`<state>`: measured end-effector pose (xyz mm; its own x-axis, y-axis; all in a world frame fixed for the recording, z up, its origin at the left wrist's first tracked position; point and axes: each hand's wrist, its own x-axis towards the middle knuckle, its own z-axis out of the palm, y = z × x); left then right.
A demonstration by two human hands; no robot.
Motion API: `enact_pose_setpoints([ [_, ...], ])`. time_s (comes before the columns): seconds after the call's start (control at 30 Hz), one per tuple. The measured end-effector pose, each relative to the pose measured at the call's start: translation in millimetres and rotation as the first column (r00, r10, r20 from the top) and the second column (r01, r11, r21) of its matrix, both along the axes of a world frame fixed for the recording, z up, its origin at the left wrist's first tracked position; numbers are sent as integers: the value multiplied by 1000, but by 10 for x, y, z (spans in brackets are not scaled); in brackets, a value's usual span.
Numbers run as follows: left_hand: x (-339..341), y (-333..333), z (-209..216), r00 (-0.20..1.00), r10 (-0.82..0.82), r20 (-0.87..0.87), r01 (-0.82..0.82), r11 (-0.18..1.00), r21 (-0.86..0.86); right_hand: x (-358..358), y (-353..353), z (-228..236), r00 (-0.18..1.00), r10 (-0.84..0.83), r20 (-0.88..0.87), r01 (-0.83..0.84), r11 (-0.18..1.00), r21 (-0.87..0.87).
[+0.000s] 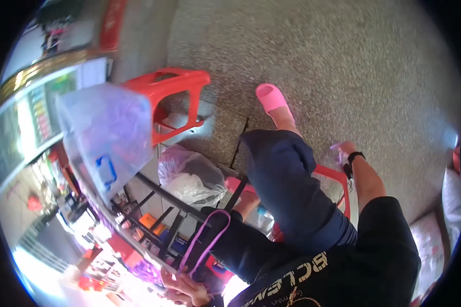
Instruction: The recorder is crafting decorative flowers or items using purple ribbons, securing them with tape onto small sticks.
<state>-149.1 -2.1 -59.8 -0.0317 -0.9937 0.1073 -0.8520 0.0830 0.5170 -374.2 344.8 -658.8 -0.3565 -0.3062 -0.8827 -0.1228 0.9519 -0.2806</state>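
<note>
My left hand (189, 289) is at the lower edge, beside the dark metal frame. Its fingers are closed on a looped pink-purple strap (208, 236), which rises from them over my dark trouser leg. Off to the right, my right hand (347, 148) hangs low over the floor beside my knee, a black band at its wrist. A small purple strip (338, 150) shows at its fingers, which look closed on it; blur hides its exact kind. A translucent plastic bin (107, 133) with a blue latch stands on the left, purplish material showing through its wall.
A red plastic stool (189, 84) stands beyond the bin. Clear plastic bags (189, 176) lie on the floor by the metal frame (174, 197). My foot wears a pink slipper (271, 97). Part of a red seat (338, 176) shows beneath me. White sacks (429, 245) lie at the right.
</note>
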Motion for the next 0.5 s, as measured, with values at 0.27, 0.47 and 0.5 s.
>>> enact_pose_setpoints([
  [0.27, 277, -196, -54, 711, -614, 343, 696, 682, -223, -2700, -994, 2026, 607, -670, -427, 352, 709, -611],
  [0.47, 545, -286, -80, 666, -735, 125, 713, 579, -396, -1826, -2347, 5560, 952, -297, -80, 53, 413, -909],
  [0.5, 569, -289, -77, 684, -723, 99, 684, 589, -431, -1536, -2464, 6062, 952, -281, -121, 5, 408, -913],
])
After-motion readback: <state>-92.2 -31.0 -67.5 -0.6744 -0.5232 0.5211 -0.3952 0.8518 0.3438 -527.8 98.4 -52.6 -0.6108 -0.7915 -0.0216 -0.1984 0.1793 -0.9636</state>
